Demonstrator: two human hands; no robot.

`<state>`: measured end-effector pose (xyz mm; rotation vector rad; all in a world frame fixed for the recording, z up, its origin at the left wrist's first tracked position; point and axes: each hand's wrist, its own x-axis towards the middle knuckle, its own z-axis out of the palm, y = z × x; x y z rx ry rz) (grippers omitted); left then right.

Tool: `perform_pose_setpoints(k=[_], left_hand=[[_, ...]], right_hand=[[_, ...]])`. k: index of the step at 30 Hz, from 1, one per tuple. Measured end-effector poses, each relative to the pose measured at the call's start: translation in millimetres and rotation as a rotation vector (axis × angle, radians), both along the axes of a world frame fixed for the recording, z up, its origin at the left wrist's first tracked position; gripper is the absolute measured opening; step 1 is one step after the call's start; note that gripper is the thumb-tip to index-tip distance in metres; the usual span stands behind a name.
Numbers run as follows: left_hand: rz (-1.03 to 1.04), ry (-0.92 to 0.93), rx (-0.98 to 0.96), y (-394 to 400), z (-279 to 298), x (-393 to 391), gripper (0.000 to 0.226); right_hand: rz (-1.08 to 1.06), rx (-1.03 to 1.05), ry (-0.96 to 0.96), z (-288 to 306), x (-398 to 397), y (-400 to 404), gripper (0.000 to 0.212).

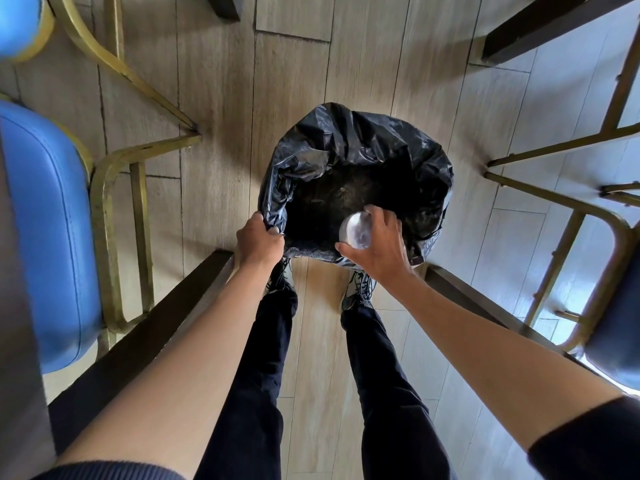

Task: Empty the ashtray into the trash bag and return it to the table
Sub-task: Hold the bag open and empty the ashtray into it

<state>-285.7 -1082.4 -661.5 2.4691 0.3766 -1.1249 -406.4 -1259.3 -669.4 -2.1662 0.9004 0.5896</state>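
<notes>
A black trash bag stands open on the wooden floor in front of my feet. My left hand grips the bag's near left rim and holds it open. My right hand holds a clear glass ashtray tipped on its side over the bag's mouth, its round base facing me. Some brownish debris lies on the dark bottom of the bag. The ashtray's inside is hidden from me.
A blue padded chair with a gold metal frame stands at the left. Another gold-framed chair stands at the right. Dark wooden table legs flank my legs on both sides, and more dark legs show at the top.
</notes>
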Motion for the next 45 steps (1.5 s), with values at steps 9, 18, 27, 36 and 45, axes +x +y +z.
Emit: perform_pose_setpoints(k=[9,18,27,36,45], left_hand=[[0.035,0.031,-0.008,-0.9,-2.3,-0.3,0.016],[0.025,0.047,0.009,0.1,-3.1,-0.9,0.015],[0.006,0.042,0.013,-1.6,-3.4,-3.2,0.017],[0.006,0.036,0.012,-0.3,-5.7,-3.9,0.017],[0.076,0.06,-0.019,-0.7,-8.6,-5.9,0.018]], right_hand=[[-0.113,-0.048,-0.066,0.2,0.2,4.4,0.096],[-0.102,-0.043,-0.068,3.1,-5.8,4.7,0.096],[0.006,-0.043,-0.059,7.7,-4.2,2.7,0.094],[0.004,-0.024,-0.093,8.1,-13.1,3.3,0.091],[-0.205,0.007,-0.085,9.8,6.3,-5.0,0.089]])
